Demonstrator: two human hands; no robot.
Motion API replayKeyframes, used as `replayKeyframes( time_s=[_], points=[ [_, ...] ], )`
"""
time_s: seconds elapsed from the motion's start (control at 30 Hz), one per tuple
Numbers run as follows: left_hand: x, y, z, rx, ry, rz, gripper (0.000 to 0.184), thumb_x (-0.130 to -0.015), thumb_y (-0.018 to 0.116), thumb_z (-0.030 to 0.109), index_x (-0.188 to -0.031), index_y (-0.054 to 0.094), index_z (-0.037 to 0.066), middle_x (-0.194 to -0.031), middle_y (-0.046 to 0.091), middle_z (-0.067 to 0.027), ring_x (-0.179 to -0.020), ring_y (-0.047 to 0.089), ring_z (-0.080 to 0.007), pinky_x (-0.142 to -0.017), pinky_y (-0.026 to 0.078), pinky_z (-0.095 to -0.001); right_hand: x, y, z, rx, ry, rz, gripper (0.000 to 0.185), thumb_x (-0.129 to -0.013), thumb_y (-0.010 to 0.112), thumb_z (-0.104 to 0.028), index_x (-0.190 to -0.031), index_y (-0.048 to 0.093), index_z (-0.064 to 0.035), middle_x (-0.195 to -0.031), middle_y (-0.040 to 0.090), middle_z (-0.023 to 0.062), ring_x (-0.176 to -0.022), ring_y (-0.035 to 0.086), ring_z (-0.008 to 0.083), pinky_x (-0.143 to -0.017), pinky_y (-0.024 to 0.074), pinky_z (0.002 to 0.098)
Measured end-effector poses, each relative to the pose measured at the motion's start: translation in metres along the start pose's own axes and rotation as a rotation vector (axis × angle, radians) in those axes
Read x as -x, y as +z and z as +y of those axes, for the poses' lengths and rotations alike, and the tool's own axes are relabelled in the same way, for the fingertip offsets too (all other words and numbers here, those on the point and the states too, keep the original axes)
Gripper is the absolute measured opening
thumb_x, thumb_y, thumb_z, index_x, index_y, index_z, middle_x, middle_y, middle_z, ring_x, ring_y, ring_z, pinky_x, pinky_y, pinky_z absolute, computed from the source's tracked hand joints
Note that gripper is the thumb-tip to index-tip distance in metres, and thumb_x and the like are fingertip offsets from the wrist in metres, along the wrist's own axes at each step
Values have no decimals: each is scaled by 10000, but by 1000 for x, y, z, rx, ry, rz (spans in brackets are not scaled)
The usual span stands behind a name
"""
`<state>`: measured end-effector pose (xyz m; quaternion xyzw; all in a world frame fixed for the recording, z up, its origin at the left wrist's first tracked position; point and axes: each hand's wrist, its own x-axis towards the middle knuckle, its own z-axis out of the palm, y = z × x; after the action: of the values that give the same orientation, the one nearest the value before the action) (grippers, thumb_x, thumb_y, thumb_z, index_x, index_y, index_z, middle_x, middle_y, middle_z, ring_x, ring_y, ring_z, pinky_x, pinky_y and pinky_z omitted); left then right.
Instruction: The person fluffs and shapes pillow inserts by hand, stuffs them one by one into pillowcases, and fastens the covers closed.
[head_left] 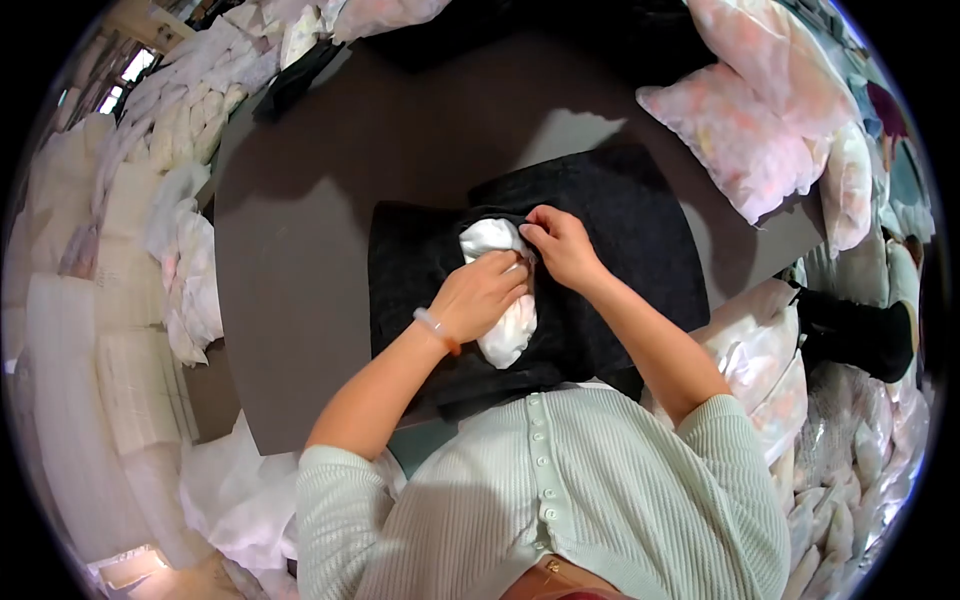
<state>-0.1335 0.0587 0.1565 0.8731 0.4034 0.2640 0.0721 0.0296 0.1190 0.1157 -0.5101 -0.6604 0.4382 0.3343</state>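
Note:
A folded white stuffed bundle (508, 340) with faint pink-orange patches lies on black cloth (630, 230), its far end at a fold or opening in the cloth. My left hand (485, 292), with a bracelet on the wrist, is closed over the middle of the bundle with bent fingers. Close by on the right, my right hand (562, 248) pinches the edge of the black cloth beside the bundle's far end. Its fingertips are partly hidden. The black cloth spreads flat in two overlapping parts under both hands.
A dark grey table (290, 300) carries the cloth. Pale pink-patched pillows (750, 140) are piled at the far right. More black cloth (600, 30) lies at the far edge. Clear-wrapped white bundles (120, 330) line the left, and stuffed bags (765, 370) stand close on my right.

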Motion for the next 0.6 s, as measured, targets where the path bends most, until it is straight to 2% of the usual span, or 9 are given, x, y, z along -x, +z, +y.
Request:
replayKeyframes(
  time_s=[0.07,0.13,0.23,0.27,0.33,0.37,0.43,0.53,0.6],
  points=[
    [-17,12,-5,-237,-177,-801,396,-817,623,195,-1199,608,91,-1245,562,-123,-1190,510,-283,-991,416,-375,4,17,-8,-234,-61,25,162,-846,619,-143,-853,558,7,-670,533,87,-630,482,118,-584,413,291],
    [-4,51,-14,-393,-192,-744,478,-828,592,201,-1289,541,85,-1355,490,-156,-1236,477,-307,-1042,364,-388,23,28,-27,-176,-107,34,136,-862,594,-113,-843,540,10,-665,511,82,-645,467,102,-588,411,287],
    [-20,78,-26,-331,-249,-563,475,-834,579,203,-1291,537,80,-1358,487,-162,-1243,468,-314,-1048,356,-389,22,33,-11,-143,-81,91,145,-863,591,-118,-853,538,16,-693,550,125,-621,511,169,-599,431,311],
    [-26,84,-29,-292,-275,-525,474,-836,574,204,-1291,536,79,-1359,486,-164,-1245,465,-316,-1050,354,-389,22,26,-9,-84,-37,63,171,-831,576,-152,-924,563,-9,-794,621,211,-745,616,382,-676,477,415],
    [-33,88,-38,-218,-325,-454,472,-840,566,206,-1292,533,76,-1361,484,-168,-1249,460,-321,-1053,349,-390,23,13,-10,102,-209,31,186,-799,584,-124,-943,536,-15,-769,629,197,-761,628,374,-674,485,438],
    [-36,88,-43,-184,-343,-422,471,-842,561,206,-1293,531,74,-1362,483,-169,-1252,457,-323,-1055,346,-390,27,6,-13,102,-205,40,186,-799,584,-124,-943,536,-15,-769,629,197,-761,628,374,-674,485,438],
    [-38,87,-48,-139,-377,-355,469,-846,553,208,-1294,529,71,-1363,481,-173,-1256,451,-328,-1059,341,-391,36,-6,-24,436,-221,-55,226,-754,599,-103,-948,518,-17,-784,628,193,-766,621,368,-631,485,430],
    [-33,85,-38,-104,-402,-274,467,-852,540,210,-1296,524,66,-1366,477,-179,-1263,442,-335,-1064,334,-392,46,-20,-16,545,-183,-141,229,-737,613,-105,-931,521,-25,-806,629,191,-750,626,360,-623,490,444],
    [-23,75,-35,-42,-359,-298,466,-856,531,212,-1297,522,62,-1368,475,-183,-1267,437,-340,-1068,329,-393,49,-22,-6,514,-190,-94,234,-742,618,-99,-941,521,-23,-839,629,192,-742,624,368,-626,492,454]
  ],
)
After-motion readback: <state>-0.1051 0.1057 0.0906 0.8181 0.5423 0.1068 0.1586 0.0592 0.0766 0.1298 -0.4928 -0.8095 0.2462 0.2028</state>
